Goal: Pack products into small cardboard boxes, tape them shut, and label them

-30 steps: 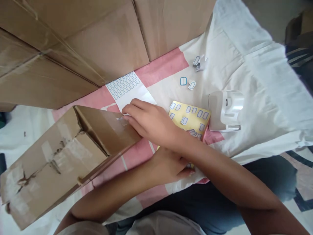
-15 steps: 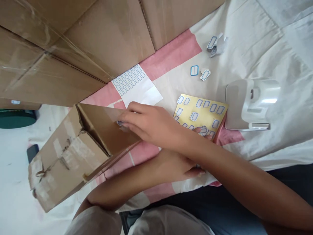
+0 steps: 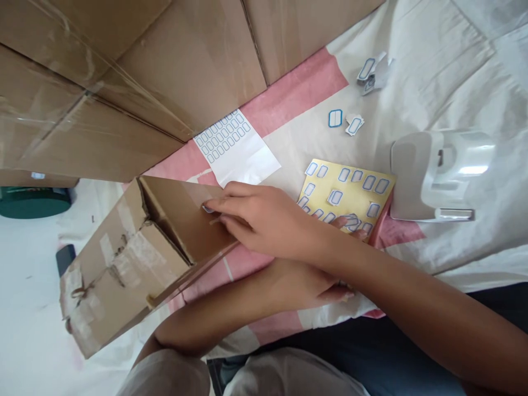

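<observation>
My right hand (image 3: 268, 217) reaches across from the right. Its fingers pinch a small blue-edged label (image 3: 207, 208) against the inner face of an open cardboard box (image 3: 185, 214). Under my right forearm lies my left hand (image 3: 305, 286), partly hidden, its fingertips resting on the lower part of a yellow sheet (image 3: 322, 190) and its thumb apart from them. Small blue-edged labels are stuck over that sheet, some overlapping. A white sheet (image 3: 251, 162) with rows of such labels lies behind my right hand.
Large taped cartons (image 3: 198, 60) stand along the back left. A white plastic dispenser-like object (image 3: 429, 176) sits on the cloth at the right. Loose labels (image 3: 355, 125) and crumpled backing scraps (image 3: 377, 74) lie behind. A dark object (image 3: 66, 258) and a green round item (image 3: 35, 202) are far left.
The whole view has shifted slightly, so things appear a little farther right. My right fingers still pinch the label at the box face, and my left hand stays on the yellow sheet.
</observation>
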A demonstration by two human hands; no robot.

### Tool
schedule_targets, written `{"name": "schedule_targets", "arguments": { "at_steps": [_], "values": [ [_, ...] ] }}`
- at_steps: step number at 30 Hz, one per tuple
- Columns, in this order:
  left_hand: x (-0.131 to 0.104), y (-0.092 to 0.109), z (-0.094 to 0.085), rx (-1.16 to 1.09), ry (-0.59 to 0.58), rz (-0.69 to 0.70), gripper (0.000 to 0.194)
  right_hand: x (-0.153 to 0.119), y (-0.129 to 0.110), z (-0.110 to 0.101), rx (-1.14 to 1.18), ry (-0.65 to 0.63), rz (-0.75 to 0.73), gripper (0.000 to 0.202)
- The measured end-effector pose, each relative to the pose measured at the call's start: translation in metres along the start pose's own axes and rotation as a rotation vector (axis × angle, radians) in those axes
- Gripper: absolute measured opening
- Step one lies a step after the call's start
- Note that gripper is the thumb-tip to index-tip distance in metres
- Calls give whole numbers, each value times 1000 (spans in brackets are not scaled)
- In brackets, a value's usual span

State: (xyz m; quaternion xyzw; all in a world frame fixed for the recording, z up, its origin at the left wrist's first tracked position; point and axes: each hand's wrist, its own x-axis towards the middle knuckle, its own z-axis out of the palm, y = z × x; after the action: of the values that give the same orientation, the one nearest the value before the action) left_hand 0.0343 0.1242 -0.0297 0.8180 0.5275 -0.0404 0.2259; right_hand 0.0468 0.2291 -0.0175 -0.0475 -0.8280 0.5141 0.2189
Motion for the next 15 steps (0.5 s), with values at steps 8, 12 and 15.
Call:
{"name": "schedule_targets", "arguments": {
  "at_steps": [8,12,15],
  "values": [
    [-1,-1,-2,32,61,48,68,0,-3,-3,99,47,32,38],
    [0,-2,3,-8,59,47,68,0,0,-1,139,26,78,40],
    [1,-4,7,-58,47,72,67,1,2,-1,145,6,120,38]
  ]
}}
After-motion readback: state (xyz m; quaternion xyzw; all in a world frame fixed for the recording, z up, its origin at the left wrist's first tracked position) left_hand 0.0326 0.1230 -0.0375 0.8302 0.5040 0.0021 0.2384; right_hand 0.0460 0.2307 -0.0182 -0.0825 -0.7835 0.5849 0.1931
